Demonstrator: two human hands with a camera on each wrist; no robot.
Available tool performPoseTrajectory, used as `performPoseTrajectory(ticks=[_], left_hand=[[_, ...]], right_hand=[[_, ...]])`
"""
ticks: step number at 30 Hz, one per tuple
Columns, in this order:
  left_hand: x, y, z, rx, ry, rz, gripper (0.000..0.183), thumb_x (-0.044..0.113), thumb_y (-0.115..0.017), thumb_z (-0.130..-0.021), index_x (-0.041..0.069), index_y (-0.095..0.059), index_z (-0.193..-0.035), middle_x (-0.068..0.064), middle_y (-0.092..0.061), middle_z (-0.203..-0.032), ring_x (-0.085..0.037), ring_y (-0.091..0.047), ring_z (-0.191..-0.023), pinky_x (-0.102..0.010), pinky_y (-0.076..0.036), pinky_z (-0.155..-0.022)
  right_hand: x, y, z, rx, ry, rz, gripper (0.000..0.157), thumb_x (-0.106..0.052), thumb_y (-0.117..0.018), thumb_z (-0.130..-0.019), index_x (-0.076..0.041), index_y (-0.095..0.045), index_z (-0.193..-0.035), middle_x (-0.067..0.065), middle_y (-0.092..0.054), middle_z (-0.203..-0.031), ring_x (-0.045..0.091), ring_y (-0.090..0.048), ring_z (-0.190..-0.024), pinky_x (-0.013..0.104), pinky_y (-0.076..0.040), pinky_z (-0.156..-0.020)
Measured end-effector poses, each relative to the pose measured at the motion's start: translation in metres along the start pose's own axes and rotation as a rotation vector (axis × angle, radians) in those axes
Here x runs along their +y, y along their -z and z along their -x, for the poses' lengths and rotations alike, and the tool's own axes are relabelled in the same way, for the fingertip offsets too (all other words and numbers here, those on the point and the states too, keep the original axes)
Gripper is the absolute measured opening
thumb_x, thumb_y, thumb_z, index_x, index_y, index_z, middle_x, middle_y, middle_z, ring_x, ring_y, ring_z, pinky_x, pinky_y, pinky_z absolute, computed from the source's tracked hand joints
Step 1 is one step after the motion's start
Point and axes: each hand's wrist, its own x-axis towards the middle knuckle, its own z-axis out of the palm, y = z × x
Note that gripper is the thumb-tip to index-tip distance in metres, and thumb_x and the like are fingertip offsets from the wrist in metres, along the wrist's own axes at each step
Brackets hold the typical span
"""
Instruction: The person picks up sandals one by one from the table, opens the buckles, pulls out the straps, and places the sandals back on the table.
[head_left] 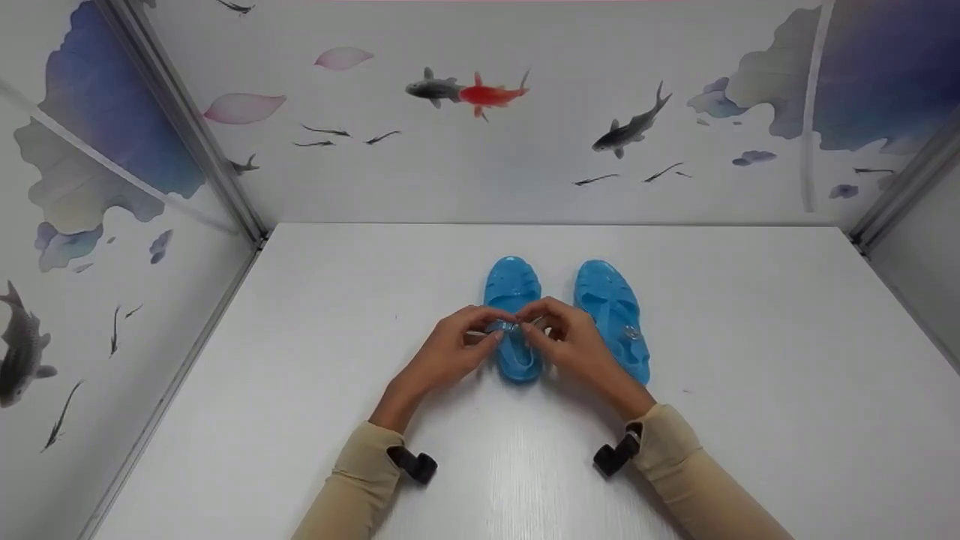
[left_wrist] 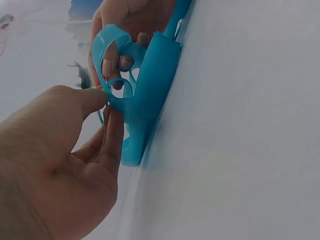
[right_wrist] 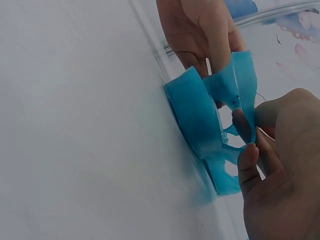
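A blue jelly sandal (head_left: 513, 280) lies toe away on the white table, between both hands. My left hand (head_left: 451, 340) pinches the sandal's thin strap (left_wrist: 119, 99) between thumb and fingers on the left side. From the right, my right hand (head_left: 568, 339) pinches the strap too, its thumb and fingertips close to the left ones. Seen from the right wrist, the strap (right_wrist: 244, 85) stands raised above the sole. Fingers partly hide the strap's fastening. Beside my right hand lies the matching sandal (head_left: 604, 291), with a shiny buckle on its outer side; my right wrist overlaps its edge.
The white tabletop (head_left: 300, 390) stretches to both sides of the sandals. Printed panels with fish and petals stand as a back wall (head_left: 525, 172) and a left wall (head_left: 180, 247). Another panel (head_left: 922, 255) bounds the right side.
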Motion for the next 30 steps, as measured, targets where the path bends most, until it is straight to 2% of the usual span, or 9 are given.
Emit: performPoseTrajectory(ticks=[8,15,19,25,30], left_hand=[[-0.005,-0.001,-0.001,0.019,0.026,0.058,0.028,0.037,-0.066,-0.109,0.033,-0.064,-0.137,0.006,-0.07,-0.137,-0.013,-0.071,-0.126,-0.039,-0.058,-0.112],[-0.004,-0.003,-0.002,0.044,0.024,0.074,0.026,0.033,-0.068,-0.109,0.03,-0.064,-0.135,0.003,-0.071,-0.135,-0.015,-0.072,-0.123,-0.04,-0.06,-0.109],[-0.002,-0.005,-0.002,0.078,0.022,0.053,0.026,0.032,-0.069,-0.108,0.028,-0.064,-0.133,0.001,-0.073,-0.133,-0.018,-0.073,-0.123,-0.04,-0.061,-0.107],[-0.001,-0.009,-0.004,0.131,0.033,-0.018,0.029,0.036,-0.075,-0.104,0.027,-0.066,-0.13,0.003,-0.074,-0.129,-0.013,-0.076,-0.117,-0.032,-0.063,-0.102],[0.001,-0.012,-0.005,0.16,0.015,-0.055,0.031,0.037,-0.077,-0.102,0.023,-0.066,-0.128,0.001,-0.076,-0.125,-0.012,-0.077,-0.113,-0.029,-0.064,-0.098]], right_hand=[[-0.001,-0.003,-0.001,0.0,0.0,0.031,0.019,-0.019,-0.073,-0.106,-0.019,-0.075,-0.124,-0.002,-0.079,-0.109,0.015,-0.069,-0.087,0.024,-0.054,-0.071],[0.001,-0.003,0.0,-0.014,0.036,0.056,0.02,-0.021,-0.073,-0.106,-0.02,-0.077,-0.125,-0.003,-0.078,-0.108,0.014,-0.069,-0.087,0.024,-0.055,-0.072],[0.001,-0.003,0.001,-0.014,0.041,0.06,0.021,-0.022,-0.073,-0.106,-0.021,-0.077,-0.126,-0.003,-0.078,-0.107,0.013,-0.068,-0.088,0.023,-0.055,-0.072],[0.001,-0.003,0.001,-0.013,0.03,0.064,0.024,-0.027,-0.076,-0.104,-0.023,-0.078,-0.127,-0.004,-0.077,-0.106,0.012,-0.068,-0.09,0.023,-0.054,-0.073],[0.002,-0.003,0.001,-0.016,0.038,0.07,0.023,-0.026,-0.076,-0.104,-0.025,-0.079,-0.127,-0.004,-0.077,-0.106,0.013,-0.068,-0.09,0.024,-0.055,-0.073]])
